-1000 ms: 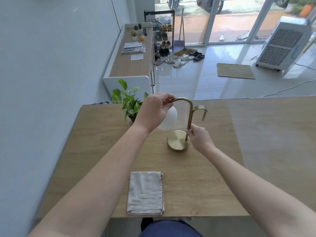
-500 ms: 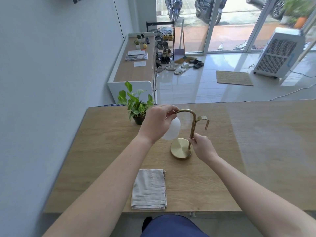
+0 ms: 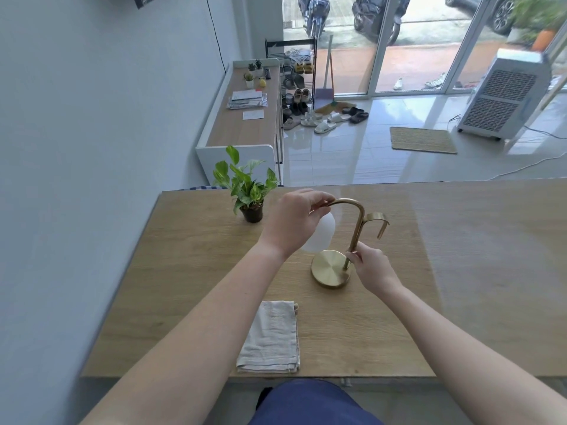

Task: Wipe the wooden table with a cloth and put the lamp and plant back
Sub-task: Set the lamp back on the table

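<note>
A brass lamp (image 3: 332, 269) with a curved neck and a white globe shade stands on the wooden table (image 3: 190, 271) near its middle. My left hand (image 3: 293, 220) grips the top of the curved neck, partly hiding the shade. My right hand (image 3: 369, 266) pinches the stem just above the round base. A small potted plant (image 3: 247, 188) with green leaves stands at the table's far left, left of the lamp. A folded grey cloth (image 3: 271, 337) lies flat near the front edge, between my forearms.
A wall runs along the table's left side. Beyond the table stand a low wooden sideboard (image 3: 245, 118) with papers, a shoe rack (image 3: 296, 78), loose sandals, a doormat (image 3: 422, 140) and a white air cooler (image 3: 506, 98) on the tiled floor.
The view has tilted up a little, so the table sits lower in the frame. Both hands keep their grip on the lamp, which stays at the same spot on the table.
</note>
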The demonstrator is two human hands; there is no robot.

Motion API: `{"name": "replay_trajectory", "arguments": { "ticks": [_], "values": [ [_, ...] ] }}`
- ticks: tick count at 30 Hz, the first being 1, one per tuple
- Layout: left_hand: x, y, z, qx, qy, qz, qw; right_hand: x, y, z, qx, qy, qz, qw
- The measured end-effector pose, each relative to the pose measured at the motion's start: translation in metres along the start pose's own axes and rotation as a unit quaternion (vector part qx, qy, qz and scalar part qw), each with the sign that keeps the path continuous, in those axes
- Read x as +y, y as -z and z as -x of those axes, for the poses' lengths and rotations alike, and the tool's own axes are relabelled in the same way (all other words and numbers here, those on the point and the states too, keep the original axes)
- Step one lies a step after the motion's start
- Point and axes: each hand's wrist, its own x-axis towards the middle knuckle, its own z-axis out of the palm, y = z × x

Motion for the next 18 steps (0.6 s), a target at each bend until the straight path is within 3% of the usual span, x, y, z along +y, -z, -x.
{"name": "replay_trajectory", "arguments": {
  "ticks": [18],
  "values": [
    [0.0036,-0.0013,0.0031,0.013,0.01,0.008,1.0,0.0011,0.0007,-0.006,-0.012,-0.006,0.004,1.0]
  ]
}}
